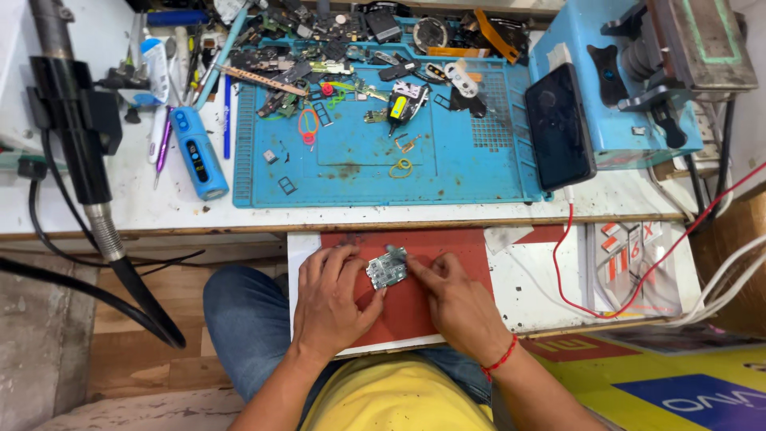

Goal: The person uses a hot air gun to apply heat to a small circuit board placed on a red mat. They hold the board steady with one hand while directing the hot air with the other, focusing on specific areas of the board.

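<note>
Hands meet on a red-brown rectangular mat (415, 307) over the white worktop (550, 283): left hand (331, 299) and right hand (455, 303), each grip clamped on a small silvery circuit board (387, 267), below a cluttered blue silicone mat (447, 172)

Beyond the hands stood a white workbench (399, 214) with a worn, stained top and a wooden front edge. A blue work mat (447, 172) covered its middle. Below the hands, to their left, lay wood-plank flooring (152, 319) beside a grey concrete strip (36, 335). To their right, a lower white shelf (542, 295) jutted out. The light was bright and even.
</note>
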